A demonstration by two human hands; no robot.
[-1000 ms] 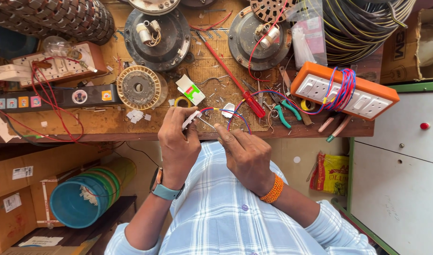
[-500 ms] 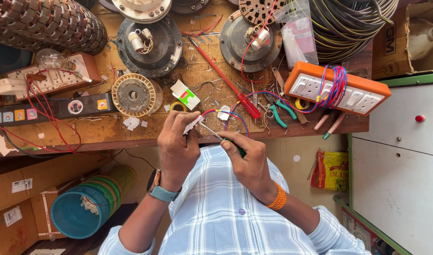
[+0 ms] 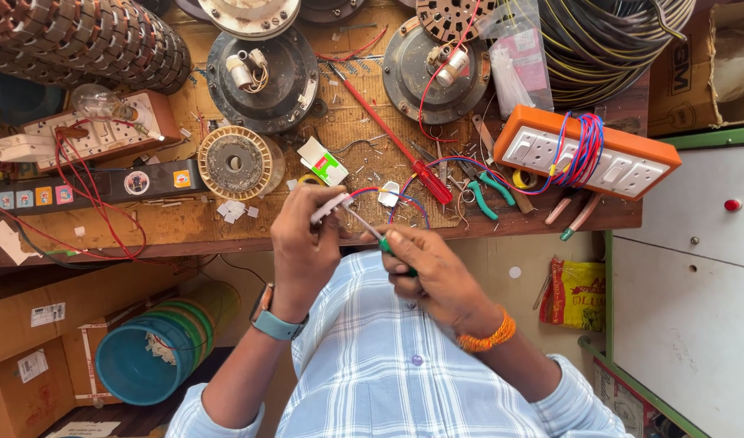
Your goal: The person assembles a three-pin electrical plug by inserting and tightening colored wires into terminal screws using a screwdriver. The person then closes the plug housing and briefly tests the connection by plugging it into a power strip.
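At far left, below the bench, I note stacked cardboard boxes (image 3: 19, 365) and a blue tub (image 3: 141, 365) lying on its side, nested with green ones; scraps of white stuff sit inside its mouth, kind not clear. On the wooden workbench (image 3: 185, 231) above, a black power strip (image 3: 96, 185) lies near the front edge, red leads looping over it. Beside it stands a round wound stator core (image 3: 235, 162).

My left hand (image 3: 303, 243) is closed around a small white part (image 3: 331, 208), pinching it between thumb and fingers just off the bench's front edge. My right hand (image 3: 433, 272) is wrapped around a green-handled screwdriver (image 3: 373, 231), its tip touching the white part. Red and blue wires (image 3: 404, 195) run from the part back onto the bench.

Further right lie a red-handled screwdriver (image 3: 404, 150), green pliers (image 3: 485, 195), and an orange socket board (image 3: 587, 150) overhanging the front edge, with wire wound on it. The bench top is crowded; open room lies only in front of its edge, over my lap. A white cabinet (image 3: 696, 284) closes the right side.
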